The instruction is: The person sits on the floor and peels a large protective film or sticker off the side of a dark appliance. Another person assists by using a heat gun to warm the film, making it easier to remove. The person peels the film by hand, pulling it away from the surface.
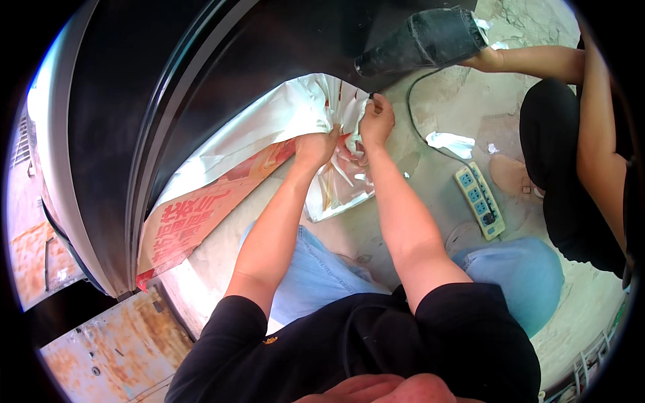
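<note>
A crumpled sheet of white plastic film with red print runs along the lower edge of a glossy black panel. My left hand is closed on a gathered fold of the sheet, its fingertips partly hidden by the folds. Just right of it, my right hand pinches the sheet's right edge close to the panel, thumb and fingers bent together. Between and below my hands the film hangs in creases down to the floor.
At the upper right, another person's hand holds a black tapered device. A black cord runs near a power strip. White scraps lie on the rough floor. A rusty metal plate is at lower left.
</note>
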A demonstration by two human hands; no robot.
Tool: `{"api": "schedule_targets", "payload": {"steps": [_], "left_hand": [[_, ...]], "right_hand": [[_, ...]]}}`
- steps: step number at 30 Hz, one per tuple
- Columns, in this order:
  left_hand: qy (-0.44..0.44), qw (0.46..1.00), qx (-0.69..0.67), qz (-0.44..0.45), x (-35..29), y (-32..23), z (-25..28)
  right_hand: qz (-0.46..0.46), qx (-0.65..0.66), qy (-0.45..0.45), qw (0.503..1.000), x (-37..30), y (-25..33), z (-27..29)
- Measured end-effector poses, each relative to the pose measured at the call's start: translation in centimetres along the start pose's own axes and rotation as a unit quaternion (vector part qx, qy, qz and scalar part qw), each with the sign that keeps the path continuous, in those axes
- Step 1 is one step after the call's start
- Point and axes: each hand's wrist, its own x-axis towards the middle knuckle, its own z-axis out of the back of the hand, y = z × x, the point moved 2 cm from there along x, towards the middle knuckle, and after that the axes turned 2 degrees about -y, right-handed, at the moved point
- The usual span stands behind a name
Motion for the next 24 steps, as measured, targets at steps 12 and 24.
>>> {"api": "schedule_targets", "payload": {"steps": [12, 24], "left_hand": [[0.006, 0.998, -0.05, 0.04, -0.6, 0.6, -0.7], [0.009, 0.997, 0.028, 0.074, -1.2, 1.6, -0.3]], "right_hand": [[-0.531, 0.348, 0.126, 0.762, -2.1, 0.7, -1.9], [-0.369, 0.268, 0.003, 0.89, 0.2, -5.6, -2.7]]}}
